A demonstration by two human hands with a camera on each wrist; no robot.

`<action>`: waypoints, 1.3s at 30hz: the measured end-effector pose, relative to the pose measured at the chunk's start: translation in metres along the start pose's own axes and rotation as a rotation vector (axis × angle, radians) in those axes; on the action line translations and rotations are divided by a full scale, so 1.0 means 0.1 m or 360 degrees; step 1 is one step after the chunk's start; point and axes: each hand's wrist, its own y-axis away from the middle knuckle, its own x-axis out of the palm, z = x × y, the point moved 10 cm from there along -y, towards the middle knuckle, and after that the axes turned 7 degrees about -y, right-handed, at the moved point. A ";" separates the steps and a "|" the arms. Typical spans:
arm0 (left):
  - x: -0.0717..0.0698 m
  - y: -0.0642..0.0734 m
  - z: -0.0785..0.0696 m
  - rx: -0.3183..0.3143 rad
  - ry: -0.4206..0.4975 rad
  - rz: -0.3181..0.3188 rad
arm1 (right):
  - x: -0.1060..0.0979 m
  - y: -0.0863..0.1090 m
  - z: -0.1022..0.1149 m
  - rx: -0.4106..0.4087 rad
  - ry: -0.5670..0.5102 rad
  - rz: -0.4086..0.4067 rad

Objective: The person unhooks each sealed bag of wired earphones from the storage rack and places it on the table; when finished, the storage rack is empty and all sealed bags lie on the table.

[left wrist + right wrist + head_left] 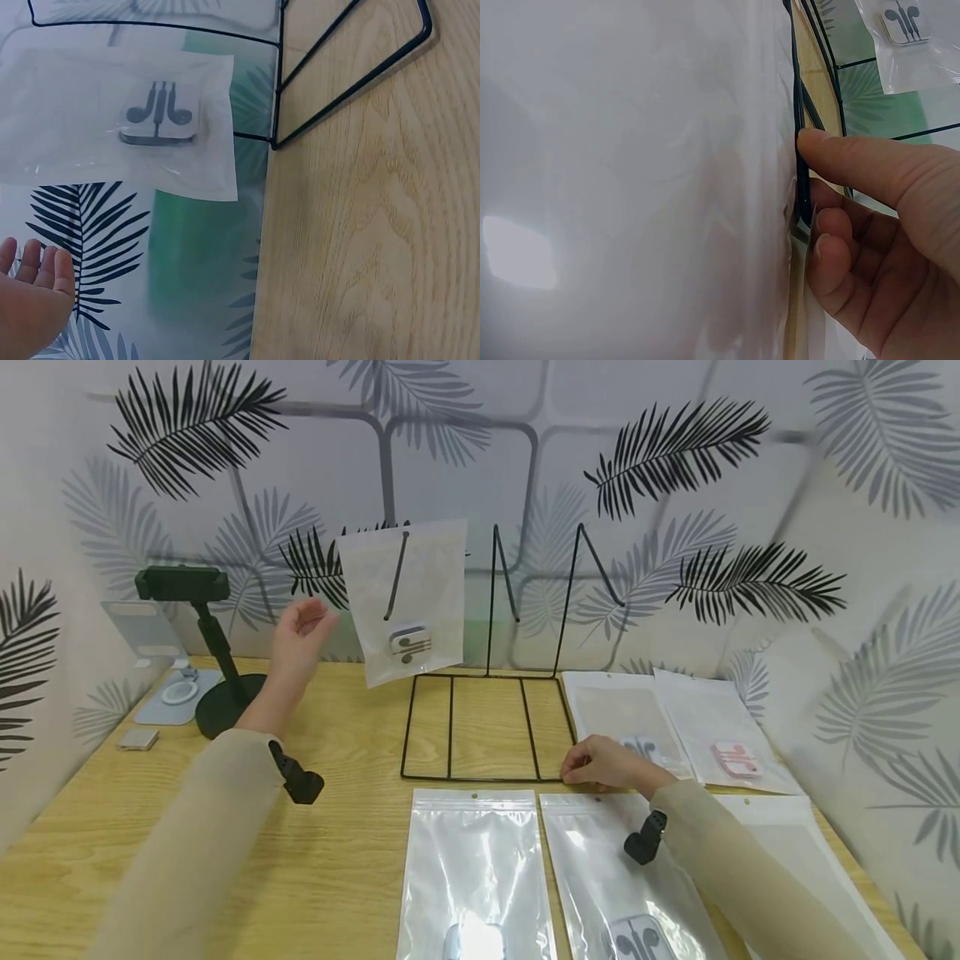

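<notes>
A black wire display rack stands on the wooden table. From its left hook hangs a white zip pouch with boxed earphones inside. My left hand is raised left of this pouch, apart from it, its fingers loosely bent and holding nothing. My right hand pinches the front right corner of the rack's base between thumb and fingers. Just below that hand lies a clear-fronted pouch with earphones inside. The rack's other two hooks carry nothing.
Another pouch lies in front of the rack. More pouches lie to the right, one holding a pink earphone case. At the left are a black phone stand, a grey folding stand and a small pale block.
</notes>
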 end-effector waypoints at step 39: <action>0.46 -0.11 0.08 0.0106 0.0022 0.0146 | 0.01 0.01 0.01 0.0008 -0.0050 0.0000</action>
